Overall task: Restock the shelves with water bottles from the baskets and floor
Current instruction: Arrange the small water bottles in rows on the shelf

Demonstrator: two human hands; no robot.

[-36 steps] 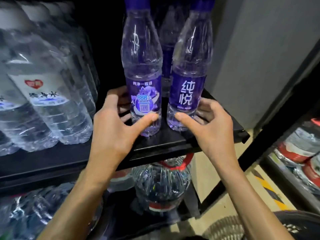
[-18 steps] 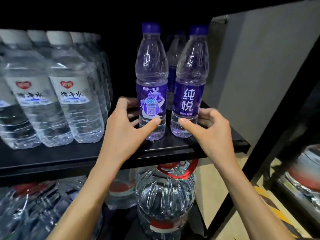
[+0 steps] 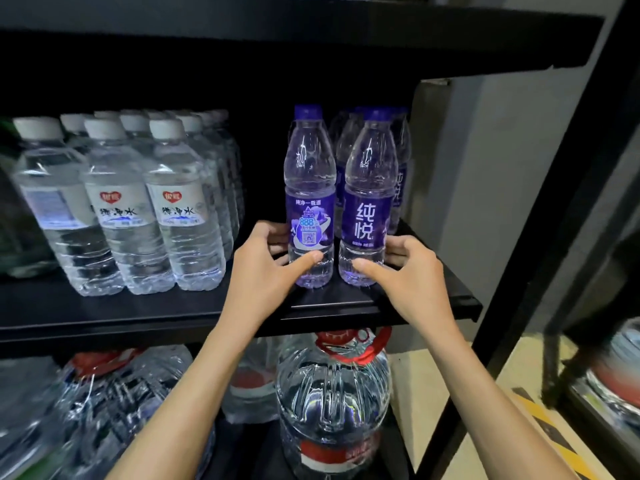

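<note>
Left hand (image 3: pixel 263 271) still grips left bottle (image 3: pixel 310 188), right hand (image 3: pixel 412 275) right bottle (image 3: pixel 369 188), thumbs in front. Both stand unmoved on shelf (image 3: pixel 173 313); release seems due.

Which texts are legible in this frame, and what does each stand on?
"纯悦": purple label, right purple-capped clear plastic bottle.
"888": purple label, left purple-capped clear plastic bottle; other print too small.
"纯净水": white labels, white-capped clear plastic bottles.
Red heart logos, large clear jug red label: blurred.

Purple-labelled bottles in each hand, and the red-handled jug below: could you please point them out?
Left-hand bottle (image 3: pixel 309 168): head view, clear shoulder.
Right-hand bottle (image 3: pixel 363 220): head view, purple label.
Jug (image 3: pixel 332 386): head view, ribbed body.
</note>
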